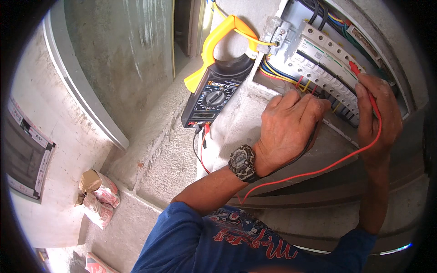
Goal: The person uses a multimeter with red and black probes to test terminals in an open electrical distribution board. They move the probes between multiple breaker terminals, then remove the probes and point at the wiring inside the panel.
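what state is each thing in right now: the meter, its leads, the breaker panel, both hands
yellow and black clamp meter: hanging by its jaw from a yellow wire, jaw shut around it
red test lead: plugged into the meter, probe end in the right hand
black test lead: runs under the left hand
open grey breaker panel: cover off, wiring exposed
left hand: curled at the lower breaker row
right hand: pinching the red probe against the white breakers
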The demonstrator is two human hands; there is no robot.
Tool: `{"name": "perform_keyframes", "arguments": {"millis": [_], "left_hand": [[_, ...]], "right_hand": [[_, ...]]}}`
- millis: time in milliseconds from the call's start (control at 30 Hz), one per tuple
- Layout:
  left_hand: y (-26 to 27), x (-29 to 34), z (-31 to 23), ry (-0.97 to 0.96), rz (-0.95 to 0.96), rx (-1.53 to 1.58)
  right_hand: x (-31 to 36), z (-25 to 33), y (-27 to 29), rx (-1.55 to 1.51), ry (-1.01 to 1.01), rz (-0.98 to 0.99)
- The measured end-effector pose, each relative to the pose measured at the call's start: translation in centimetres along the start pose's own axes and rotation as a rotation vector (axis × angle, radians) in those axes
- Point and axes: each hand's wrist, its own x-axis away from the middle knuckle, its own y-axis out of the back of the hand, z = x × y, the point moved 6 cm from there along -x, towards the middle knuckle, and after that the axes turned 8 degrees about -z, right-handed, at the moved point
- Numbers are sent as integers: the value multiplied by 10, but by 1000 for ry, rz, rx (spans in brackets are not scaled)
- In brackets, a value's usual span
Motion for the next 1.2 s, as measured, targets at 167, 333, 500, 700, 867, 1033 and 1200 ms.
{"name": "perform_keyframes", "arguments": {"millis": [167,333,500,700,867,1033,1200], "left_hand": [[-1,0,0,6,-1,0],[-1,1,2,29,19,-1],[1,1,-1,45,25,7],[2,1,-2,40,36,-19],[6,7,-2,30,53,-5],[5,10,-6,1,42,38],[-1,12,-12,-6,36,85]], "right_hand": [[-3,3,1,-13,0,-16],[-5,4,1,-27,-31,-23],[-5,8,4,25,0,-30],[-1,5,6,-89,-12,-102],[8,2,16,-151,-26,-165],[14,-3,22,-124,-59,-170],[16,-2,20,-143,-70,-164]]}}
